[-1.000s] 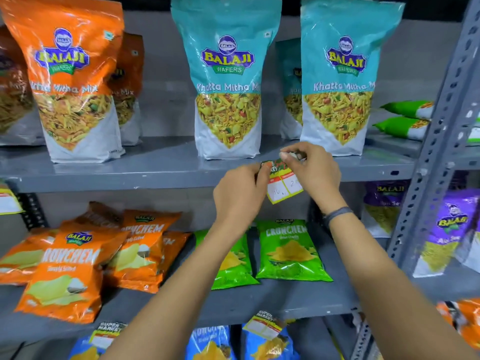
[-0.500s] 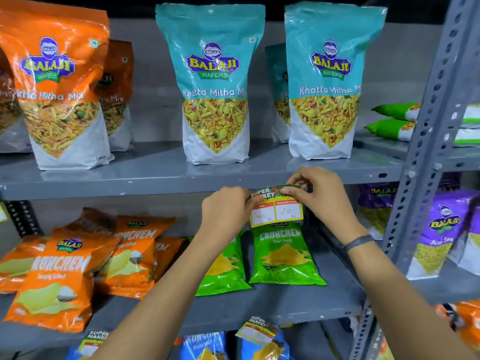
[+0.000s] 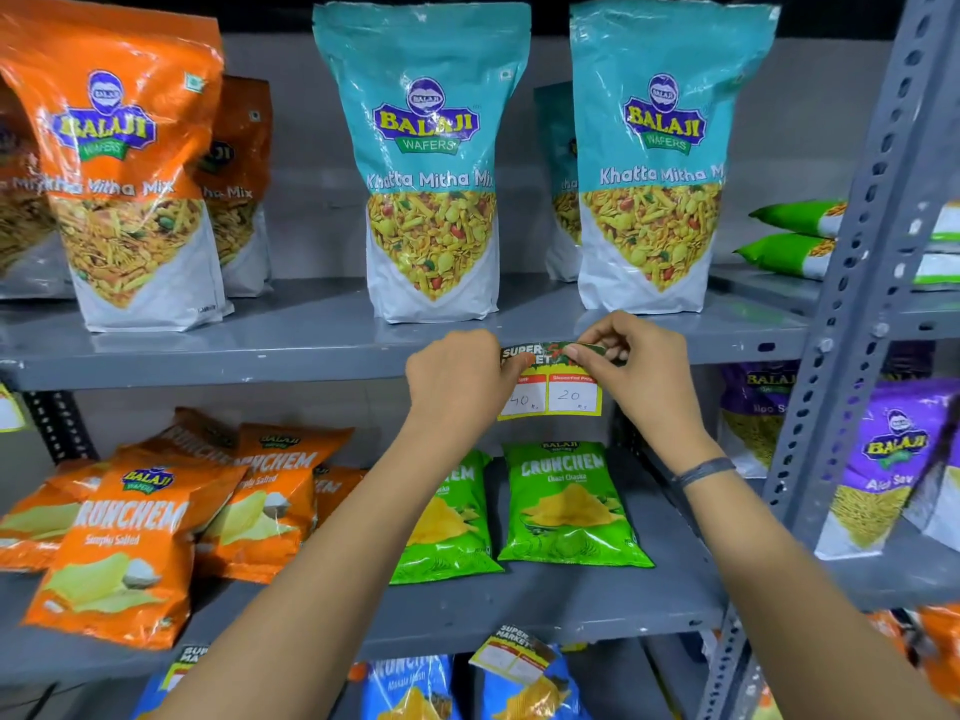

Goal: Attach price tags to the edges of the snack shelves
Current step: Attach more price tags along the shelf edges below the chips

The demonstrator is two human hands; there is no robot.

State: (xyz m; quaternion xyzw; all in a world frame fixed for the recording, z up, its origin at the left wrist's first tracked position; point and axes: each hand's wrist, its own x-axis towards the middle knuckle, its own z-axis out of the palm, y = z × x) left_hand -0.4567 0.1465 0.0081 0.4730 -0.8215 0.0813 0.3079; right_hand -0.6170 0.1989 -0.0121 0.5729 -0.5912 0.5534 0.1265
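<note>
A yellow price tag (image 3: pixel 563 394) with a "SUPER MARKET" header and handwritten 40 and 20 lies flat against the front edge of the grey upper shelf (image 3: pixel 260 368), below the two teal Khatta Mitha Mix bags (image 3: pixel 431 163). My left hand (image 3: pixel 460 387) pinches the tag's left side and covers part of it. My right hand (image 3: pixel 631 366) presses the tag's top right corner against the shelf edge with thumb and fingers.
Orange mix bags (image 3: pixel 119 163) stand at the upper left. Orange (image 3: pixel 124 543) and green Crunchem packs (image 3: pixel 566 504) lie on the middle shelf. Another tag (image 3: pixel 514 652) hangs on the lower shelf edge. A perforated grey upright (image 3: pixel 852 283) rises at the right, with purple bags (image 3: pixel 883 470) beyond.
The tag was tilted and held loose in front of the shelf; it now sits level against the shelf edge, with both hands pressing its top.
</note>
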